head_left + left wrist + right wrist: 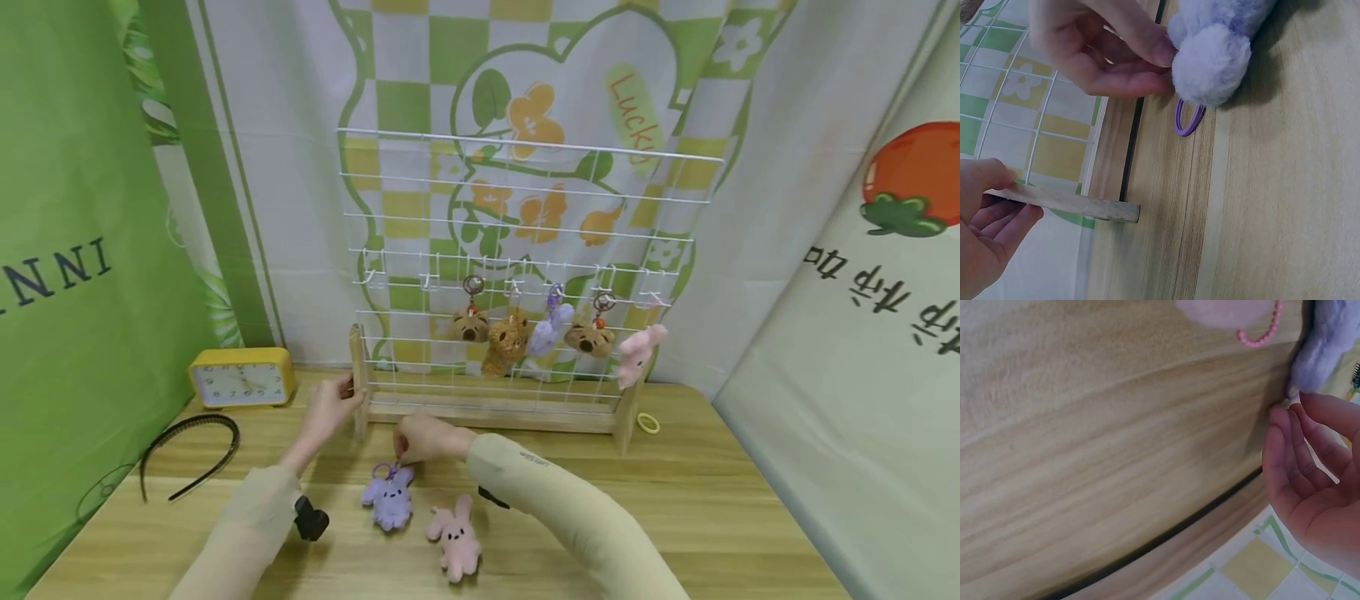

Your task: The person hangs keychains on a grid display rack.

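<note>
My left hand (330, 410) grips the wooden left upright (1079, 203) of a white wire-grid rack, thumb on one side and fingers on the other. In front of the rack, my right hand (429, 438) pinches a purple plush bunny keychain (392, 502) near its top, beside its purple ring (1189, 120). The right wrist view shows the thumb and fingertips meeting at the purple plush (1325, 353). I cannot tell whether the bunny's underside touches the table. A pink plush bunny keychain (457, 543) lies to its right, with a pink bead chain (1263, 339).
Several plush keychains hang from the grid's hooks: brown bear heads (470, 327), a fuzzy brown bear (507, 343), a purple one (550, 328) and a pink one (640, 357). At left are a yellow clock (242, 379) and a black headband (235, 446); a yellow ring (648, 423) lies right.
</note>
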Action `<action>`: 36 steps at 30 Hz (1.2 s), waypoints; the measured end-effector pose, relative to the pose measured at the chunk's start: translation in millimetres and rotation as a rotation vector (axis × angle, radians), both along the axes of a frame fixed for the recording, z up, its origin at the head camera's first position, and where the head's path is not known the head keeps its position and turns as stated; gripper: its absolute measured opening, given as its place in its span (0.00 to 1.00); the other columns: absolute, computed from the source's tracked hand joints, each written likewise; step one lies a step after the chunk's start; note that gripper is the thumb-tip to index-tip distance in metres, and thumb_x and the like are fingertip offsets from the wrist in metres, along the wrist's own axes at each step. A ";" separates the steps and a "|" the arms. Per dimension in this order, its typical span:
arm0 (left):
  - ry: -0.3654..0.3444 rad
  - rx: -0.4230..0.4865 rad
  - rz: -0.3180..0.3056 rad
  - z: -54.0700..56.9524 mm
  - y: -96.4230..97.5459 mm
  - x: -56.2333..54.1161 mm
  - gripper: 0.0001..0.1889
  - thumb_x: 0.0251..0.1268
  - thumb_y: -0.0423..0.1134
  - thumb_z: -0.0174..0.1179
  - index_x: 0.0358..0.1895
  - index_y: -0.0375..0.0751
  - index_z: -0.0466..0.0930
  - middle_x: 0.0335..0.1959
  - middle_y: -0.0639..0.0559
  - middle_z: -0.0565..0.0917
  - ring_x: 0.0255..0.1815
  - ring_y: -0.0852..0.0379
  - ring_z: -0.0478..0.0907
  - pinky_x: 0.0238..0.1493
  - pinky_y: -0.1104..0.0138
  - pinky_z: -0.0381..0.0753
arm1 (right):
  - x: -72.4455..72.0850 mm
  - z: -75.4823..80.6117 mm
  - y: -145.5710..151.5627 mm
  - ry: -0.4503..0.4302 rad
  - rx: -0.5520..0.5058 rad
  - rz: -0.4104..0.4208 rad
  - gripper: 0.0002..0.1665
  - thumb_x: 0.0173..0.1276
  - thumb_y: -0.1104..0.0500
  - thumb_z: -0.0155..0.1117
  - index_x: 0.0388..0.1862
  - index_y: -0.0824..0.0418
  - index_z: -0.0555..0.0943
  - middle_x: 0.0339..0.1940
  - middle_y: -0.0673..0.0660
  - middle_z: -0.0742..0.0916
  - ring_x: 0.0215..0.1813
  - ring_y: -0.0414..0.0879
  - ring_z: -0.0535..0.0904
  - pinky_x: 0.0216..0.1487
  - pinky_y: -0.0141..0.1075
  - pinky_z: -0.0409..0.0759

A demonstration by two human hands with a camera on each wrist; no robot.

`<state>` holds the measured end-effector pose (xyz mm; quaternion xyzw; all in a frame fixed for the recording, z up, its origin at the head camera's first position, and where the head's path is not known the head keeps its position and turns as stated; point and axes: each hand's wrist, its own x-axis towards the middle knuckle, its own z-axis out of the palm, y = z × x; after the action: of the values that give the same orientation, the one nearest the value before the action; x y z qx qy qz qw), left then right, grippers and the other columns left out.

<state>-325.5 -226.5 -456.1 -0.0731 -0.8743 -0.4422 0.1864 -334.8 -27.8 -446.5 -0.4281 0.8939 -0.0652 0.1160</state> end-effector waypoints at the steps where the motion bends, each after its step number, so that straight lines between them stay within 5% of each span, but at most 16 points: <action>1: 0.000 -0.001 0.001 0.1 0.4 -0.2 0.14 0.65 0.26 0.58 0.50 0.19 0.79 0.47 0.23 0.83 0.50 0.30 0.84 0.52 0.48 0.86 | -0.6 -1.5 -0.8 -0.004 0.008 -0.005 0.01 0.63 0.59 0.71 0.31 0.54 0.86 0.32 0.47 0.88 0.29 0.32 0.75 0.30 0.18 0.73; 13: 0.009 -0.011 0.012 -1.4 0.0 -1.6 0.13 0.64 0.26 0.58 0.50 0.20 0.80 0.47 0.24 0.84 0.50 0.31 0.84 0.52 0.50 0.87 | -3.4 -5.4 -3.4 0.010 0.038 0.027 0.05 0.62 0.60 0.68 0.26 0.55 0.84 0.19 0.42 0.78 0.21 0.31 0.67 0.22 0.18 0.65; 19: 0.003 -0.002 0.001 -1.1 -0.3 -1.7 0.13 0.65 0.26 0.58 0.49 0.19 0.79 0.47 0.24 0.84 0.51 0.31 0.84 0.53 0.49 0.86 | -6.1 -2.2 -0.5 -0.082 0.020 0.052 0.02 0.66 0.59 0.65 0.33 0.54 0.80 0.27 0.44 0.80 0.26 0.32 0.70 0.26 0.20 0.69; 27: -0.022 -0.007 -0.003 0.3 -1.6 -0.2 0.15 0.66 0.26 0.57 0.52 0.18 0.78 0.49 0.23 0.82 0.53 0.30 0.82 0.55 0.47 0.85 | -7.5 -2.9 0.4 -0.134 0.025 0.254 0.14 0.73 0.64 0.57 0.54 0.54 0.81 0.45 0.50 0.88 0.36 0.33 0.75 0.34 0.18 0.74; 36: 0.007 -0.023 0.010 0.0 -0.4 0.8 0.12 0.65 0.26 0.58 0.49 0.21 0.80 0.47 0.26 0.84 0.51 0.31 0.84 0.53 0.48 0.86 | -6.2 -3.6 -0.6 -0.042 0.070 0.188 0.09 0.71 0.61 0.61 0.46 0.52 0.84 0.40 0.47 0.88 0.36 0.32 0.77 0.33 0.18 0.75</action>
<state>-324.8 -226.9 -456.1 -0.0723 -0.8789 -0.4311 0.1910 -341.0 -28.4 -450.0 -0.5044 0.8488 -0.0319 0.1550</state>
